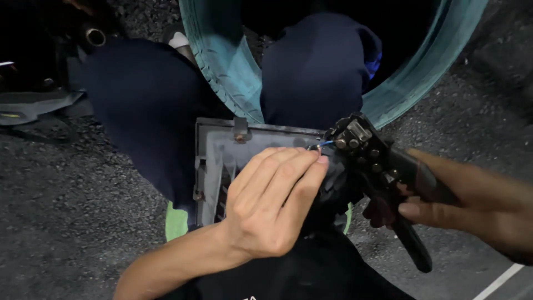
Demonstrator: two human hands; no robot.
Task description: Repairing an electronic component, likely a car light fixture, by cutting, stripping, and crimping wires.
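Head view looks down on one person seated on dark asphalt ground [72,222], both knees in dark trousers at twelve o'clock. One left hand [272,205] lies over a grey plastic housing [214,161] on the lap; its fingers [308,166] are curled and pinched together at the tips on one thin blue wire [325,144], which sticks out from the fingertips toward two o'clock. The wire's bare end meets the head of one black crimping tool [369,161], just beside the fingertips at three o'clock of them. One right hand [477,208] comes in from the three o'clock edge, its fingers wrapped closed around the tool's handles, thumb laid along the lower one, which points to five o'clock. Whether the tool's head is clamped on the wire cannot be told. One pale teal tyre [233,72] curves behind the knees at twelve o'clock. One green cloth [176,222] shows under the housing at seven o'clock, with a sliver more at its right edge. One white painted line [499,280] crosses the ground at five o'clock.
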